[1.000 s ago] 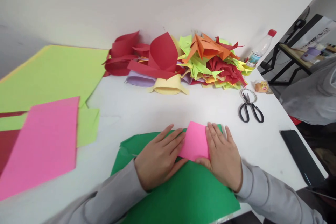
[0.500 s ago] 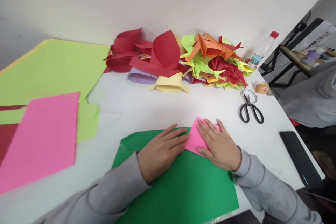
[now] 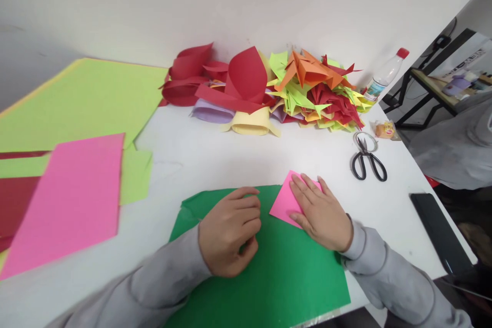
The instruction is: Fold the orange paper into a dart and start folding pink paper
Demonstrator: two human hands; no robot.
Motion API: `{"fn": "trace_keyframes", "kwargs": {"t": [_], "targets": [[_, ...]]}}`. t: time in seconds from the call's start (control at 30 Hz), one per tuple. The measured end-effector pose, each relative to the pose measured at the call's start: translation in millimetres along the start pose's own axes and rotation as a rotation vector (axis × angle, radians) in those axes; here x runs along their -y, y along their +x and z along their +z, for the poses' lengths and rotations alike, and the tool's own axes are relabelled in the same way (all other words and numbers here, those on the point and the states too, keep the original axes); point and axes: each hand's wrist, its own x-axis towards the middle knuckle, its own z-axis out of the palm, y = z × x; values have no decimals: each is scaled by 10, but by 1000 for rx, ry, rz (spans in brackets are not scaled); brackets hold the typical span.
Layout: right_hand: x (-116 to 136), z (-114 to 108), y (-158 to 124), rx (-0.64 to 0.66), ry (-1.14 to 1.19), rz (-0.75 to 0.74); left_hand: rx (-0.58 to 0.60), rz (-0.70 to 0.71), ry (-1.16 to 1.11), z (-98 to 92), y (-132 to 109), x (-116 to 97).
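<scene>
A small square of folded pink paper lies tilted on the green sheet, near its far edge. My right hand rests flat over the right part of the pink paper, fingers stretched out, hiding some of it. To the left of the pink paper, my left hand hovers over or rests on the green sheet, apart from the pink piece. Its fingers are loosely curled in, thumb bent below them, and nothing shows in them.
Curled paper pieces and a heap of folded paper shapes line the wall. Scissors, a bottle, a wrapped snack and a black phone-like slab are at the right. Large pink and lime sheets lie left.
My left hand has come off the pink paper's left corner, moved slightly left and curled its fingers. My right hand has stayed flat on the pink paper. The view has shifted slightly.
</scene>
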Motion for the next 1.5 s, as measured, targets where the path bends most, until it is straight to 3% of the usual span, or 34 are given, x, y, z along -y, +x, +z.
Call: {"fn": "trace_keyframes", "kwargs": {"t": [0.27,0.43,0.53,0.67,1.03,1.3,1.5], "targets": [[135,-44,1,-42,45,37,-66,-50,204,263,-64,69],[233,-60,-43,-41,125,-106,-98,-24,266,275,-59,108],[244,-43,-45,-59,172,-195,-64,15,300,227,-11,92],[213,-16,-20,-124,185,-160,-16,34,338,234,27,51],[100,-6,11,-53,179,-186,154,-149,305,329,-68,48],[47,-11,47,-117,264,-182,202,-158,311,292,-50,33],[-102,-143,20,-83,346,-248,227,-156,311,244,-31,36]]}}
